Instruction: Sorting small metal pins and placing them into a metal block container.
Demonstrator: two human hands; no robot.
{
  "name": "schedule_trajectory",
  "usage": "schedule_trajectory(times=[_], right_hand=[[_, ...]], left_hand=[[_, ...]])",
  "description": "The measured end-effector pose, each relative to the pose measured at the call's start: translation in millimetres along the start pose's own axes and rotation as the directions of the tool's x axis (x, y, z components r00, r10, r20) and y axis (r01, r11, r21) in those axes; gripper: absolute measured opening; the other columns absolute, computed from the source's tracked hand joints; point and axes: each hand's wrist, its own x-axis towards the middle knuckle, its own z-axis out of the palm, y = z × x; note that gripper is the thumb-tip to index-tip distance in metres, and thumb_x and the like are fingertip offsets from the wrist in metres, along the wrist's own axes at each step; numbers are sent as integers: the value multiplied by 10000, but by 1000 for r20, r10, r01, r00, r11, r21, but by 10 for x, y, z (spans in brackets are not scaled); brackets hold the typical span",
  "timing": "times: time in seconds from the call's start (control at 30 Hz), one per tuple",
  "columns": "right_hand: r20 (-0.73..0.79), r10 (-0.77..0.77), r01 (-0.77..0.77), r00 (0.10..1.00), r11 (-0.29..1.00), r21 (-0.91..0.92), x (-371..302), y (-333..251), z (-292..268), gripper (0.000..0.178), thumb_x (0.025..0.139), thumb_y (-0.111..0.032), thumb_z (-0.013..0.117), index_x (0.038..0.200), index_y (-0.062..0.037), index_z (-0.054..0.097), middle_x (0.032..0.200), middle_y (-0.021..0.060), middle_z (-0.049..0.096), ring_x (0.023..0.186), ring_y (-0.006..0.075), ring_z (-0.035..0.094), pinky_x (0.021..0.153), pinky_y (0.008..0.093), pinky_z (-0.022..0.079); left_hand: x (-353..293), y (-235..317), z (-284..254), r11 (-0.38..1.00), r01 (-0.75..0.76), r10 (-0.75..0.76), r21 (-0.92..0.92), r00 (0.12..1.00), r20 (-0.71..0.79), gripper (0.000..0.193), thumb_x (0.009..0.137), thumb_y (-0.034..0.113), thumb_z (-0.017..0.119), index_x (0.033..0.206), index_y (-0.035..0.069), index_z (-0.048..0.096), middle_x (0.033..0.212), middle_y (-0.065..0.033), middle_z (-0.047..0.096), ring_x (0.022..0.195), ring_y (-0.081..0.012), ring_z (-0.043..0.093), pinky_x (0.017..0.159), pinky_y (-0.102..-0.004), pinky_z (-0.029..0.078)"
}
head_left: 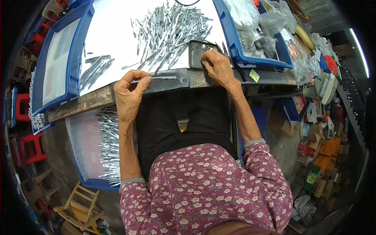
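Observation:
My left hand (131, 92) is at the front edge of the table, with thumb and fingers pinched round one end of a thin silver metal strip (164, 77). The strip points right, over a dark metal plate (183, 72) on the table edge. My right hand (220, 68) is over a small dark tray (193, 58) that holds small shiny parts. Its thumb and fingertips are drawn together at the tray; whatever they hold is too small to make out. Beyond both hands spreads a large heap of similar thin metal strips (172, 29) on a white sheet (113, 29).
A smaller bunch of strips (95, 69) lies left, beside a blue bin (72, 74). At right, another blue bin (250, 60) holds plastic bags. Below the table's left side stands a crate of metal strips (109, 145). A small wooden stool (80, 205) is on the floor.

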Motion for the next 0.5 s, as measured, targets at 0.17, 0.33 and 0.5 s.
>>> schedule_trajectory(times=[0.17,0.33,0.5], right_hand=[[27,-28,29,999,999,-22,35,53,34,92,729,-9,577,811,-5,536,731,125,534,643,277,550,594,354,432],[30,-79,80,996,996,-26,72,73,44,82,720,0,552,788,6,506,694,153,513,637,317,534,581,378,421],[82,-123,131,989,987,-96,100,154,92,80,725,-11,523,774,8,462,662,181,498,633,349,521,558,403,405]], left_hand=[[-28,66,15,1000,-7,7,-14,1000,-27,84,754,78,656,776,10,611,687,28,567,601,-26,474,544,-167,371],[-34,231,65,998,2,-1,64,1000,-10,76,750,50,646,771,-2,595,687,10,574,594,-36,486,539,-180,386],[18,160,175,949,-199,183,246,979,86,78,716,9,629,764,-13,572,680,-83,571,599,-157,541,560,-256,435]])
